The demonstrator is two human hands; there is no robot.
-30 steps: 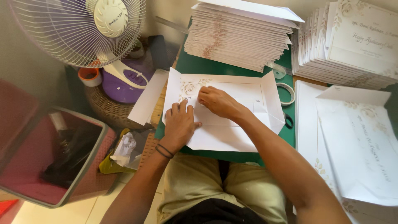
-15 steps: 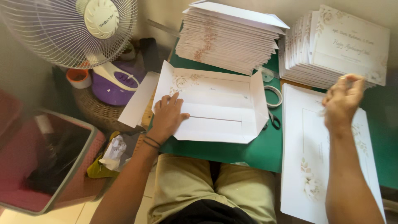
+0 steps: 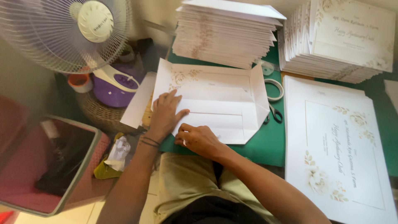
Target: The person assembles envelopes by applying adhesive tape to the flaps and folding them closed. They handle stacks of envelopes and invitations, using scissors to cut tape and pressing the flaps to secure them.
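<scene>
Fingers of left hand (image 3: 165, 114) flat on unfolded envelope (image 3: 215, 101), right hand (image 3: 198, 140) curled pressing its near edge

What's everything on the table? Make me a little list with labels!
left hand: pressed flat on the unfolded envelope
right hand: on the envelope's near edge
behind: stack of folded envelopes
far right: pile of printed cards
near right: flat floral sheets
beside envelope: tape roll, scissors
surface: green mat
left: white fan
</scene>
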